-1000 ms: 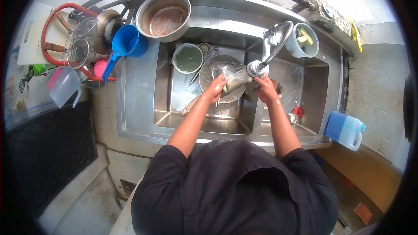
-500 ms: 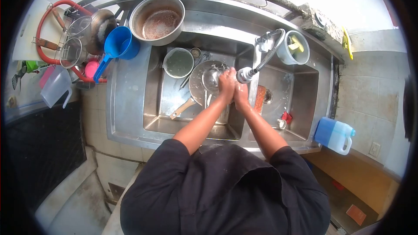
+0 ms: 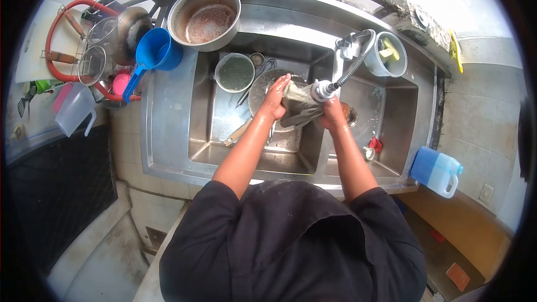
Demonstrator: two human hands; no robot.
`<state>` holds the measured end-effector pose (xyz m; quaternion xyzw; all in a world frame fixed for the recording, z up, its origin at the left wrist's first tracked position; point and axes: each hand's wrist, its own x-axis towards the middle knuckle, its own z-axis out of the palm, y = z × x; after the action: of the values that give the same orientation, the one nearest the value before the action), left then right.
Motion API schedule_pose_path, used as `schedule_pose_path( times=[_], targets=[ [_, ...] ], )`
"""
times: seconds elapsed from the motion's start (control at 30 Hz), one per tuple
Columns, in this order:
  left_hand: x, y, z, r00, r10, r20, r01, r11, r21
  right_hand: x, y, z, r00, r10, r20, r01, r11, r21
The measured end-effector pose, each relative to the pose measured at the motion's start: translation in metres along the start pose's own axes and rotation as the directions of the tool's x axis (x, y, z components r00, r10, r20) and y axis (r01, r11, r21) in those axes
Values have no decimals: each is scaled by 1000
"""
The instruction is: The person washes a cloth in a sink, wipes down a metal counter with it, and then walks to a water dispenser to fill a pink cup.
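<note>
The two hands, close together half a second ago, have moved apart, and the grey-green cloth (image 3: 299, 102) is now spread between them, more of it facing the tap head (image 3: 322, 90). The left hand (image 3: 275, 99) grips one side, fingers fairly straight; the right hand (image 3: 333, 113) grips the other, just below the tap head. A pan (image 3: 257, 88) lies beneath the left hand.

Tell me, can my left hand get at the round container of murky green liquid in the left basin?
Probably yes: the round, white-rimmed container sits near the left hand, with nothing seen standing between them, though that hand is holding the wet greyish cloth.
</note>
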<state>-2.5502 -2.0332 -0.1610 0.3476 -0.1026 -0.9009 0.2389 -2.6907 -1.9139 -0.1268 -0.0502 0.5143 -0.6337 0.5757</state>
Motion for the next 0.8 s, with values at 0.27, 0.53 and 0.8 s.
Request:
schedule_pose_path(
  times=[0.27,0.53,0.8],
  targets=[
    [-28,4,-54,925,-259,280,295,951,-97,-26,-18,-2,996,-85,-32,86,996,37],
    [-24,-28,-40,979,-70,190,114,966,-233,-22,-11,-18,993,-35,117,8,974,227],
    [-37,-3,0,984,-90,154,86,996,33,-22,1,-9,996,83,-34,-81,995,57]
  ],
)
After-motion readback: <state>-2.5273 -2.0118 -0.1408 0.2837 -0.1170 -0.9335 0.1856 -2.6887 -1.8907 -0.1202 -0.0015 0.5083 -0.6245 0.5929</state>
